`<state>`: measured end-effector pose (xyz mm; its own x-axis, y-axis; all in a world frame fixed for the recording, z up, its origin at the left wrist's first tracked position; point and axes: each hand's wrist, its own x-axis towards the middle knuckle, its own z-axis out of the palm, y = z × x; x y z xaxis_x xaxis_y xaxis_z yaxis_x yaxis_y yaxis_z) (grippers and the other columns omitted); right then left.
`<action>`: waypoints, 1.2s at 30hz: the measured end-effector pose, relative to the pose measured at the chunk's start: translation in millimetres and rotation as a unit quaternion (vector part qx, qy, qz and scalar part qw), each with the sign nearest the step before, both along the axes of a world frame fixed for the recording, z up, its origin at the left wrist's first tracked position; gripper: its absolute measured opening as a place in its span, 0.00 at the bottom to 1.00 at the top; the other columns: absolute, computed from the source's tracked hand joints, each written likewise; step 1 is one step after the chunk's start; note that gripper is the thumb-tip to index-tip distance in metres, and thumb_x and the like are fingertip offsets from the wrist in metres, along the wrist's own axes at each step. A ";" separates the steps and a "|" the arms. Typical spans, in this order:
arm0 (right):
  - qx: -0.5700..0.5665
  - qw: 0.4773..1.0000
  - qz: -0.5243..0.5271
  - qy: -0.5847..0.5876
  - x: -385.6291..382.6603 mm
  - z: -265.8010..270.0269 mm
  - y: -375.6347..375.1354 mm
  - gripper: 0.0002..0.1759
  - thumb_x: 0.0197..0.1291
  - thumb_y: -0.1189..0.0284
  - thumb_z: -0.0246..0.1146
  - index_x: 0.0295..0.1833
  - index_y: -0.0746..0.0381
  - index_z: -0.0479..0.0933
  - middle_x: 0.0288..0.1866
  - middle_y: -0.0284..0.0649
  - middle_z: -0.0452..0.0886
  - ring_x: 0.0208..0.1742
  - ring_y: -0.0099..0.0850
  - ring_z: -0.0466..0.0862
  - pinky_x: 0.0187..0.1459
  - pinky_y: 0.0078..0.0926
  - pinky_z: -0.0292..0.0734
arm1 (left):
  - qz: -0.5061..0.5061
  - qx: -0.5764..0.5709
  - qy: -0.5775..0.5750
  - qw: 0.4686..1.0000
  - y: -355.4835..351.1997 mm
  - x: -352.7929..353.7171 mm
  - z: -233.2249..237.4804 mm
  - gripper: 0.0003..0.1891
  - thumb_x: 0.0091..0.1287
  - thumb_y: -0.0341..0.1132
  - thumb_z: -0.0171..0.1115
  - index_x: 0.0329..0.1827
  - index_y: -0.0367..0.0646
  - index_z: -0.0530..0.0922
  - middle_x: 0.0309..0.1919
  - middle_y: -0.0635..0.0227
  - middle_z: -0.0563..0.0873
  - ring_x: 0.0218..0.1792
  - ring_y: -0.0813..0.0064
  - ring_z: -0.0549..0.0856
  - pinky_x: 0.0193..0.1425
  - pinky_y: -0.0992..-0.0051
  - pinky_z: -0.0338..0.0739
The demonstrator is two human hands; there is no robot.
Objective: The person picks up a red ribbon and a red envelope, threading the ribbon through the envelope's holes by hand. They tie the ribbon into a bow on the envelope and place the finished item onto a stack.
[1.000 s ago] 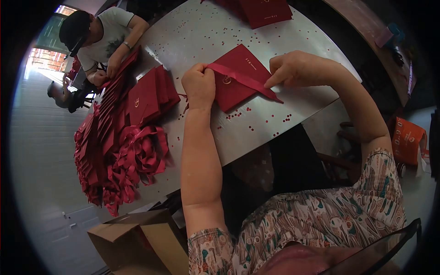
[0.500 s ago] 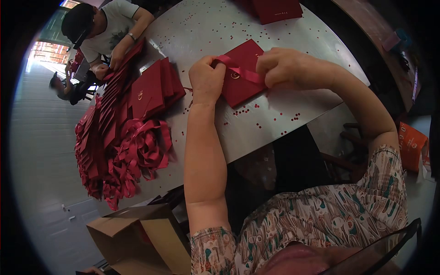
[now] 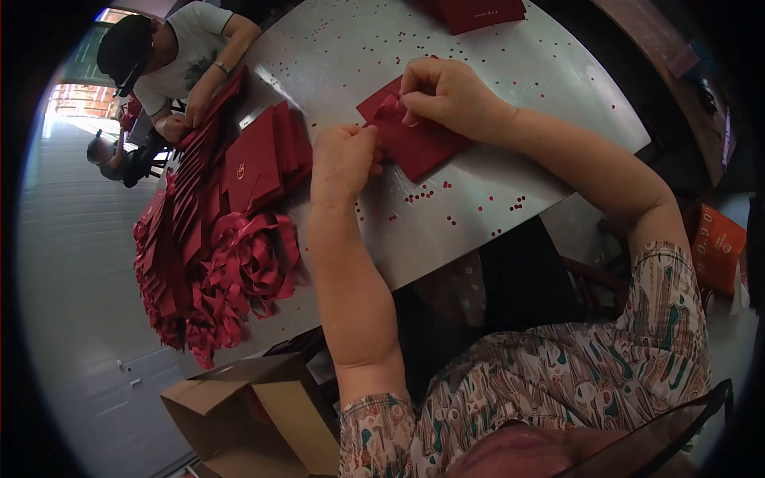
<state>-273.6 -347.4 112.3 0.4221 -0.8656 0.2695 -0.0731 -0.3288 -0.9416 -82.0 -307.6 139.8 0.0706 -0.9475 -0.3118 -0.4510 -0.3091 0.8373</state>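
A dark red folder (image 3: 434,151) lies tilted on the metal table in front of me. At its left edge my left hand (image 3: 347,155) is closed with thumb and fingers pinched; what sits between them is too small to tell, though it appears to be ribbon. Above the folder's upper part, my right hand (image 3: 446,89) pinches the red ribbon (image 3: 388,107), which crosses the cover. The gold mark on the cover is mostly hidden by ribbon and fingers.
Left of my hands stand upright red folders (image 3: 253,162) beside a long row with heaped ribbons (image 3: 253,259). A co-worker (image 3: 187,68) handles the row's far end. More folders (image 3: 482,14) lie at the back. Below is a cardboard box (image 3: 247,414); red dots dot the table (image 3: 470,219).
My right hand has moved left and up, and the ribbon has shifted with it. My left hand has dropped slightly down and left. The folder has moved a little left.
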 end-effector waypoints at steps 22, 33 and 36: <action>0.069 0.992 0.007 -0.102 -18.5 7.9 -3.8 0.07 0.62 0.76 0.65 0.45 0.64 0.79 0.37 0.34 0.83 0.34 0.19 0.81 0.38 0.17 0.77 | 0.108 0.017 0.406 0.907 -2.4 -4.4 -6.2 0.13 0.62 0.23 0.66 0.49 0.40 0.76 0.29 0.74 0.81 0.20 0.85 0.73 0.18 0.83 0.59; -0.240 0.966 -0.001 0.098 -11.3 -3.4 7.4 0.06 0.55 0.80 0.67 0.39 0.64 0.79 0.36 0.40 0.79 0.38 0.37 0.82 0.39 0.29 0.77 | 0.105 0.008 0.372 0.922 -0.3 -3.8 -0.5 0.08 0.65 0.24 0.63 0.45 0.43 0.76 0.27 0.79 0.78 0.15 0.89 0.66 0.18 0.86 0.56; -0.270 0.960 -0.007 0.074 -9.9 -5.7 4.4 0.05 0.54 0.77 0.67 0.37 0.61 0.80 0.35 0.39 0.79 0.38 0.39 0.82 0.39 0.32 0.77 | 0.060 -0.006 0.391 0.919 -0.2 0.2 -1.4 0.07 0.66 0.25 0.62 0.44 0.44 0.75 0.26 0.79 0.77 0.15 0.89 0.65 0.18 0.86 0.54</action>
<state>-283.4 -343.1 106.6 0.4800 -0.6218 0.6188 -0.2011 -0.7646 -0.6123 -81.7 -307.8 138.5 -0.0665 -0.9510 -0.3018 0.3255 -0.3066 0.8944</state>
